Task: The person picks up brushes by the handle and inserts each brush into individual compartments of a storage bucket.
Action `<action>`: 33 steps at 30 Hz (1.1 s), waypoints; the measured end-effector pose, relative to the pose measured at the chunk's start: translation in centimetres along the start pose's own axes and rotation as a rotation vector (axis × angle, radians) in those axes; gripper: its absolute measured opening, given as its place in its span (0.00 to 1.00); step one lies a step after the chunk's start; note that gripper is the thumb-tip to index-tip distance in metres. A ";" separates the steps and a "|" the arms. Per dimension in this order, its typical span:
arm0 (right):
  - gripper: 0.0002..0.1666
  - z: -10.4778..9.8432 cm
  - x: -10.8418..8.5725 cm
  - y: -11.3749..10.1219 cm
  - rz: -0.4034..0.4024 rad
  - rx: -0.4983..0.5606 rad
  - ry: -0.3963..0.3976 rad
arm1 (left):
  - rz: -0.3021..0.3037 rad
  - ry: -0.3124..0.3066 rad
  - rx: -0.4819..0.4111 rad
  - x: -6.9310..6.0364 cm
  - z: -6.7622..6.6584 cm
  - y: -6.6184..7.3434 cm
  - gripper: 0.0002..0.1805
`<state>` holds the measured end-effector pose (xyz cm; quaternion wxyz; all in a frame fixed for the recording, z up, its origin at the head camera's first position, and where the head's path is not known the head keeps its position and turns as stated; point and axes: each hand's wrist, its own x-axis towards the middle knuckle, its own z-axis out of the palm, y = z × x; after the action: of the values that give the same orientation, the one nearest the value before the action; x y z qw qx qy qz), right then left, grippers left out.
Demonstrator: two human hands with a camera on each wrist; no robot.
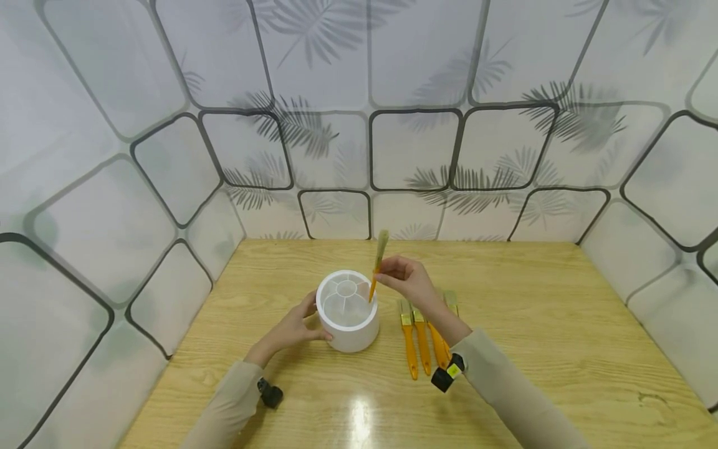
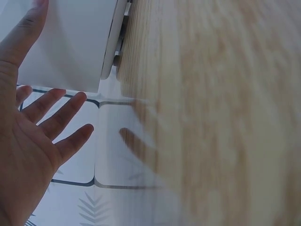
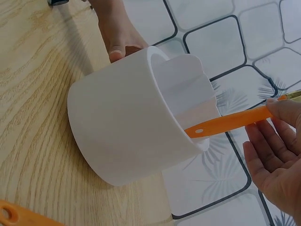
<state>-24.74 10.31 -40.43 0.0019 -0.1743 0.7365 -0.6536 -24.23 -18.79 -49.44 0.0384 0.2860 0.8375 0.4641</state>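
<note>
A white round organizer with several compartments inside stands upright on the table. My left hand is at its left side; in the left wrist view the thumb lies against its wall and the fingers are spread and fairly straight. Over the right side of the rim, my right hand pinches a paintbrush between thumb and fingers. The brush points bristles up, its orange handle slanting down inside the organizer's rim. Whether the handle's end touches the bottom is hidden.
Several more orange-handled paintbrushes lie side by side on the wooden table, right of the organizer and partly under my right forearm. Patterned panels enclose the table at the back and both sides.
</note>
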 end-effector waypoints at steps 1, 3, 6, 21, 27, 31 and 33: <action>0.15 0.0 0.0 0.0 -0.005 -0.001 -0.005 | -0.003 0.000 -0.005 0.0 0.0 0.0 0.57; 0.15 0.1 0.1 0.1 -0.008 -0.004 -0.012 | 0.000 0.000 -0.018 0.0 0.0 -0.1 0.57; 0.15 0.2 0.1 0.2 0.002 -0.015 -0.020 | 0.006 0.000 -0.030 0.1 0.1 -0.1 0.57; 0.12 1.3 -1.3 -2.1 0.003 -0.047 -0.048 | -0.001 0.002 -0.001 0.0 0.0 0.1 0.58; 0.13 1.4 -1.3 -1.9 0.028 -0.050 -0.064 | -0.006 -0.002 0.000 0.0 0.0 0.1 0.59; 0.14 1.4 -1.4 -1.8 0.038 -0.061 -0.074 | 0.005 -0.002 0.002 0.0 0.0 0.1 0.59; 0.13 1.4 -1.4 -1.7 0.037 -0.063 -0.075 | 0.011 -0.001 0.000 0.0 0.0 0.1 0.59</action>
<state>-22.63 9.14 -39.29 0.0361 -0.1852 0.7593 -0.6227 -24.23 -18.72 -49.40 0.0362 0.2909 0.8358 0.4643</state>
